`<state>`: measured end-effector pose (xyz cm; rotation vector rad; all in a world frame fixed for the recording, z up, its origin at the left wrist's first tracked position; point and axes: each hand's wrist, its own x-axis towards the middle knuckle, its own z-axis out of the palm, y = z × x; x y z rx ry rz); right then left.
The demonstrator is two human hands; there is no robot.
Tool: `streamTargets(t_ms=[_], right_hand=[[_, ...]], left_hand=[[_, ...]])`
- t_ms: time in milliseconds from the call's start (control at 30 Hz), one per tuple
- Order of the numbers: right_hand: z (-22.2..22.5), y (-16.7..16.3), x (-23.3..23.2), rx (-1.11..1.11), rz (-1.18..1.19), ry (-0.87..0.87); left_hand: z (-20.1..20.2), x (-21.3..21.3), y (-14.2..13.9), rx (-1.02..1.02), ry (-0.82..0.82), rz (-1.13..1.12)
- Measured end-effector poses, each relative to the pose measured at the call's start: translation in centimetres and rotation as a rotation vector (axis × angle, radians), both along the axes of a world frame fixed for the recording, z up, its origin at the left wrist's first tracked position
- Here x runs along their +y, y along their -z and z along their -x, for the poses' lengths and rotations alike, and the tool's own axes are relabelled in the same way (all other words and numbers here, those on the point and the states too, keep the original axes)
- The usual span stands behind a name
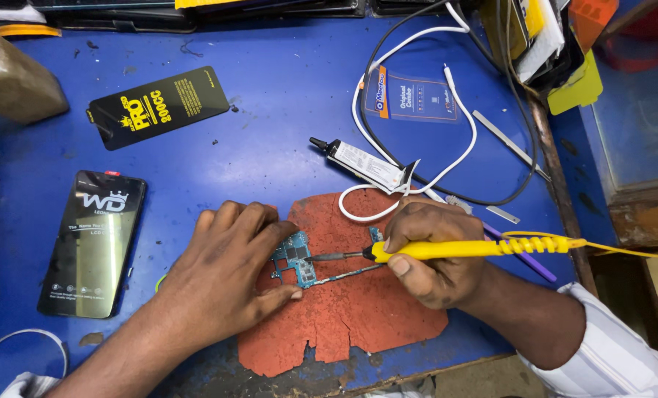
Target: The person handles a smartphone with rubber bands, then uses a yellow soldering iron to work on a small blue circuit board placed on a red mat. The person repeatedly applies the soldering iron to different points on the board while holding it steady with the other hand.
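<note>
Left hand (229,276) lay flat, fingers loosely together, pressing a small blue-green circuit board (294,258) onto the red mat (343,317) on the blue table (284,96). Right hand (432,254) curled shut around a yellow soldering iron (454,248), its dark tip (329,257) touching the board's right edge. Beyond the mat: a glue tube (358,162), a white cable (417,110). Off left: two black phone screens in wrappers (93,243).
</note>
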<state>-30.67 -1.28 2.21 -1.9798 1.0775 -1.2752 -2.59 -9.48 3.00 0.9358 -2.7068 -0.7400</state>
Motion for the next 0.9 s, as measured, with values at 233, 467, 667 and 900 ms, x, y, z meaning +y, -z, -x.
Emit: streamTargets(t_ms=[233,467,667,900], right_hand=[[-0.01,0.11,-0.03,0.0,-0.001,0.012],[-0.05,0.03,-0.1,-0.002,0.004,0.011],[-0.04,0.19,-0.2,-0.009,0.027,-0.007],[-0.08,0.4,-0.19,-0.015,0.024,-0.003]], left_hand=[[-0.09,0.02,0.08,0.019,-0.001,0.006],[-0.06,0.0,0.06,0.016,-0.002,0.007],[-0.04,-0.03,0.09,0.004,-0.004,-0.001],[0.04,-0.02,-0.02,-0.022,-0.014,-0.024]])
